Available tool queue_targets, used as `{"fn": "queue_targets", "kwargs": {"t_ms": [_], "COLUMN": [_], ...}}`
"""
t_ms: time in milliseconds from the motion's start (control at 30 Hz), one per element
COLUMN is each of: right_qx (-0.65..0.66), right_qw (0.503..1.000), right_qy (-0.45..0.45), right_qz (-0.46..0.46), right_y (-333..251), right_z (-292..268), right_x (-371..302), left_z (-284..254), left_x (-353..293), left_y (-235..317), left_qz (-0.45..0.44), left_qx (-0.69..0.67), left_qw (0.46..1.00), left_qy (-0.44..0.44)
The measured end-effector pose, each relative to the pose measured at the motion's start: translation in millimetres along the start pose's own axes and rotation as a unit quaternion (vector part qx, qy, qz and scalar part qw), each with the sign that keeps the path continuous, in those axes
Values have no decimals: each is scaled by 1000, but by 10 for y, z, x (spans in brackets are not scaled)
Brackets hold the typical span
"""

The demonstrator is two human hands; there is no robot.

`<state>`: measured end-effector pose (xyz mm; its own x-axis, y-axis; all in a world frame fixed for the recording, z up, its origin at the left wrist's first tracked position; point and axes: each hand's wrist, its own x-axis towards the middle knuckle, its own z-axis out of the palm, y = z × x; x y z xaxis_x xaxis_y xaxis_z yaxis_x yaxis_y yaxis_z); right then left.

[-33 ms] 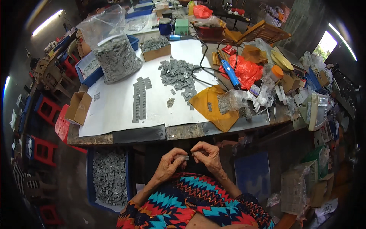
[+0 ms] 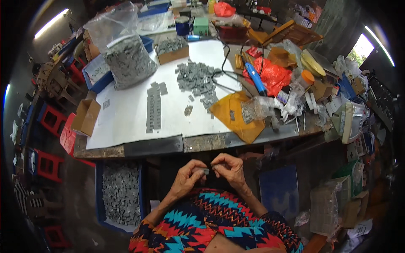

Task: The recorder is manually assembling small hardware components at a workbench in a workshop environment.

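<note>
Just in front of the table's near edge, both hands are raised over my lap, close together but apart. My left hand (image 2: 188, 177) pinches a small flat grey piece (image 2: 205, 171) between thumb and fingertips. My right hand (image 2: 230, 169) is closed in a pinch facing it; whatever lies in its fingertips is too small to make out. On the white sheet (image 2: 126, 122) ahead, grey pieces of similar colour form neat rows (image 2: 154, 109). A loose heap of grey pieces (image 2: 196, 78) lies right of them, with a tiny pile of light bits (image 2: 188, 110) nearer me.
A clear bag full of grey pieces (image 2: 128, 63) stands at the left, near an open carton (image 2: 86, 117). Below the table is a blue crate of grey pieces (image 2: 121, 194). Rightward lie an amber sheet (image 2: 236, 114), a blue corded tool (image 2: 255, 79) and a red bag (image 2: 274, 80).
The view has shifted very slightly. Both hands keep nearly the same pose and place, and the left one still pinches the grey piece.
</note>
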<state>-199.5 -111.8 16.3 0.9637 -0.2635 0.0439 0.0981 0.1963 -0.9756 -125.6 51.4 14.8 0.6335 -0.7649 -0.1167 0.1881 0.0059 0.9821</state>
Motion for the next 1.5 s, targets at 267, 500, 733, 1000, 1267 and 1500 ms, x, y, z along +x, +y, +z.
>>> {"fn": "queue_targets", "kwargs": {"t_ms": [267, 500, 733, 1000, 1267, 1500], "right_qx": [-54, -38, -46, -37, -39, -46], "right_qw": [997, 996, 994, 993, 990, 985], "right_qy": [34, 54, 37, 49, 14, 13], "right_qz": [32, 58, 89, 101, 136, 164], "right_y": [-45, 115, 250, 305, 338, 391], "right_z": [14, 90, 171, 122, 119, 90], "right_x": [180, 280, 324, 281, 276, 275], "left_z": [-137, -197, -274, -265, -244, -220], "left_x": [199, 255, 238, 276, 292, 304], "left_y": [41, -62, -214, -316, -396, -377], "left_qz": [40, 15, -6, -6, -27, -30], "left_qx": [-16, -37, -64, -75, -40, 13], "left_qw": [998, 997, 996, 994, 996, 996], "left_qy": [35, 59, 59, 83, 75, 87]}}
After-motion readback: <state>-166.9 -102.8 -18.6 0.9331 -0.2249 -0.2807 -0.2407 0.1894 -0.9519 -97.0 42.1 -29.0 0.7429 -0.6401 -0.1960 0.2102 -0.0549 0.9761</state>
